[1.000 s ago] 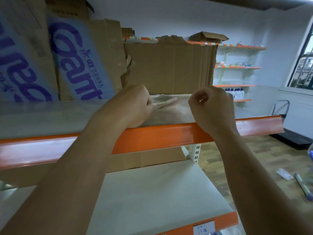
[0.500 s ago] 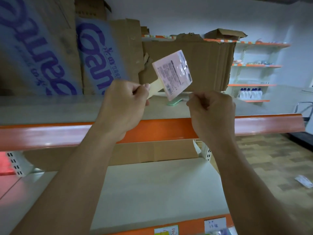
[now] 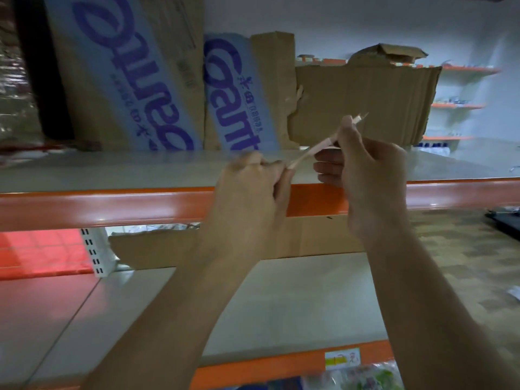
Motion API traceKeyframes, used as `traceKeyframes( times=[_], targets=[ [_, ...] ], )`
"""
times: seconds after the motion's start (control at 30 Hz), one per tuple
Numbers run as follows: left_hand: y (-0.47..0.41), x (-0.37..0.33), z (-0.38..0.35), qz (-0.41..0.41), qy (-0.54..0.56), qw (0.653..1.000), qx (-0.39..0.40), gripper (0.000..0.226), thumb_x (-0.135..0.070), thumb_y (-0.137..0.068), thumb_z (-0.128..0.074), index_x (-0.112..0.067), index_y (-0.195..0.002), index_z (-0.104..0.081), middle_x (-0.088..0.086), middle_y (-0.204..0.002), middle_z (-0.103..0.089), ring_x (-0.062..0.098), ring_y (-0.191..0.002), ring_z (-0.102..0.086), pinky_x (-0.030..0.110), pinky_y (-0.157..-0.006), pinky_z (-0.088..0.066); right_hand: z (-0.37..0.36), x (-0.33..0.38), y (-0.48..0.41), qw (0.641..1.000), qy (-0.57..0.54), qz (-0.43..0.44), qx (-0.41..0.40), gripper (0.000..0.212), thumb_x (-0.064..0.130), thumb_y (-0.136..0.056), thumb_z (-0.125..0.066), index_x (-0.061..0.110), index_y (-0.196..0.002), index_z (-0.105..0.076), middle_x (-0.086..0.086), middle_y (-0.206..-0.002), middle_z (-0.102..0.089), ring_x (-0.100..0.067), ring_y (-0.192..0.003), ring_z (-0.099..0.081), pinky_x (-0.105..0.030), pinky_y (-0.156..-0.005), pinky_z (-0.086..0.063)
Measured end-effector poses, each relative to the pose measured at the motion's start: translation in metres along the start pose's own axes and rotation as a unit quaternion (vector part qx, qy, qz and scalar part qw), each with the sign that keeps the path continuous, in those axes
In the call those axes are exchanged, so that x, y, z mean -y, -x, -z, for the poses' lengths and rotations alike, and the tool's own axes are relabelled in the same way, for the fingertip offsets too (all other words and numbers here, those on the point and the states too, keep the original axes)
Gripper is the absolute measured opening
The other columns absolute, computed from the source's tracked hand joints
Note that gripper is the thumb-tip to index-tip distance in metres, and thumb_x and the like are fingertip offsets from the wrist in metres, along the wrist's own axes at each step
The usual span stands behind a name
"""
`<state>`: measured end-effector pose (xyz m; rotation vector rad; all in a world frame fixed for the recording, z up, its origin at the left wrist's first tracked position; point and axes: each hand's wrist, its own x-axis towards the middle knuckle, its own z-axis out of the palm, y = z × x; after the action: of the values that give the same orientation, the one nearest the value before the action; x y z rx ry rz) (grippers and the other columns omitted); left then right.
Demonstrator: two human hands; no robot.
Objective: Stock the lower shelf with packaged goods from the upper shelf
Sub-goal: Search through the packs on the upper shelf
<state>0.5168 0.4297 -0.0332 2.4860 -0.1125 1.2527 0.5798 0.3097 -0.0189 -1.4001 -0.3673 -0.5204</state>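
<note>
Before the upper shelf (image 3: 112, 170), left hand (image 3: 247, 192) and right hand (image 3: 363, 175) each pinch one thin pink packet (image 3: 323, 143) (edge-on), probably steadying it for the lower shelf (image 3: 295, 299).

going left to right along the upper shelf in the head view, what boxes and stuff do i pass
large blue-printed carton → second blue-printed carton → torn plain cardboard → far wall shelves. Left out: the pink package pinched by the left hand and right hand, which overlaps the cardboard.
</note>
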Motion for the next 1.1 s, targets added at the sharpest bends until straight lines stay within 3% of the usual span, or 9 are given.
traceKeyframes(
  times=[0.17,0.27,0.33,0.43,0.53,0.63,0.8,0.97,1.1],
  targets=[
    [0.021,0.041,0.025,-0.038,0.048,0.998,0.000,0.024,-0.029,-0.092,-0.058,-0.015,-0.103,-0.074,-0.004,-0.076,-0.049,-0.002,-0.056,-0.037,0.000,-0.065,-0.033,-0.035,0.001,0.024,0.997,-0.022,-0.068,-0.024,0.027,0.013,-0.090,-0.055,0.013,-0.067,-0.070,-0.004,-0.061,-0.070,-0.018,-0.056,-0.069,-0.025,-0.050,-0.050],
    [0.033,0.059,0.034,-0.025,0.089,0.995,0.024,0.031,-0.042,-0.087,-0.062,-0.013,-0.085,-0.074,-0.003,-0.069,-0.057,0.009,-0.061,-0.050,0.010,-0.062,-0.039,-0.051,-0.003,0.040,0.992,-0.058,-0.109,-0.037,0.022,0.009,-0.087,-0.053,0.009,-0.074,-0.071,-0.009,-0.069,-0.073,-0.021,-0.057,-0.069,-0.030,-0.051,-0.053],
    [0.040,0.067,0.041,0.019,0.185,0.981,0.046,0.038,-0.047,-0.087,-0.056,-0.013,-0.077,-0.070,-0.002,-0.065,-0.062,0.014,-0.064,-0.056,0.018,-0.056,-0.042,-0.060,-0.006,0.052,0.989,-0.072,-0.122,-0.033,0.022,0.006,-0.087,-0.050,0.006,-0.080,-0.071,-0.011,-0.072,-0.074,-0.024,-0.060,-0.070,-0.036,-0.056,-0.058],
    [0.045,0.083,0.045,0.157,0.278,0.948,0.012,0.022,-0.046,-0.089,-0.053,-0.026,-0.083,-0.061,-0.006,-0.074,-0.066,0.009,-0.066,-0.064,0.025,-0.059,-0.051,-0.067,-0.009,0.067,0.990,-0.067,-0.126,-0.009,0.024,0.006,-0.088,-0.048,0.008,-0.080,-0.070,-0.007,-0.068,-0.073,-0.018,-0.054,-0.066,-0.029,-0.049,-0.052],
    [0.046,0.093,0.047,0.241,0.284,0.928,-0.015,0.022,-0.044,-0.093,-0.049,-0.024,-0.085,-0.056,0.001,-0.075,-0.066,0.014,-0.061,-0.063,0.033,-0.057,-0.052,-0.071,-0.009,0.082,0.987,-0.081,-0.135,0.024,0.027,0.007,-0.089,-0.048,0.012,-0.071,-0.068,-0.004,-0.062,-0.068,-0.015,-0.049,-0.060,-0.026,-0.045,-0.045],
    [0.053,0.092,0.053,0.276,0.309,0.910,0.002,0.022,-0.031,-0.098,-0.047,-0.016,-0.091,-0.062,-0.003,-0.074,-0.064,0.003,-0.045,-0.057,0.019,-0.043,-0.042,-0.073,-0.011,0.098,0.983,-0.090,-0.148,0.057,0.041,0.003,-0.087,-0.048,0.015,-0.052,-0.067,-0.005,-0.057,-0.064,-0.019,-0.047,-0.055,-0.025,-0.041,-0.040],
    [0.080,0.100,0.059,0.262,0.254,0.931,-0.028,0.025,-0.028,-0.095,-0.048,-0.019,-0.092,-0.070,-0.007,-0.073,-0.068,0.008,-0.054,-0.057,0.035,-0.059,-0.051,-0.077,-0.019,0.122,0.981,-0.080,-0.160,0.072,0.036,0.005,-0.088,-0.049,0.009,-0.054,-0.064,-0.009,-0.053,-0.054,-0.018,-0.038,-0.041,-0.023,-0.039,-0.030],
    [0.115,0.111,0.076,0.253,0.238,0.937,-0.038,0.024,-0.017,-0.098,-0.047,-0.019,-0.082,-0.065,-0.014,-0.046,-0.053,0.005,-0.042,-0.045,0.021,-0.045,-0.036,-0.088,-0.031,0.148,0.975,-0.075,-0.185,0.102,0.041,0.018,-0.096,-0.053,0.012,-0.056,-0.061,0.001,-0.045,-0.053,-0.013,-0.037,-0.039,-0.020,-0.036,-0.027],
    [0.141,0.128,0.090,0.252,0.204,0.945,-0.038,0.024,-0.021,-0.096,-0.048,-0.023,-0.080,-0.064,-0.010,-0.048,-0.052,0.006,-0.046,-0.047,0.025,-0.046,-0.035,-0.107,-0.036,0.173,0.965,-0.068,-0.224,0.116,0.051,0.024,-0.097,-0.052,0.020,-0.048,-0.061,0.003,-0.046,-0.050,-0.010,-0.040,-0.039,-0.021,-0.037,-0.028]
  ],
)
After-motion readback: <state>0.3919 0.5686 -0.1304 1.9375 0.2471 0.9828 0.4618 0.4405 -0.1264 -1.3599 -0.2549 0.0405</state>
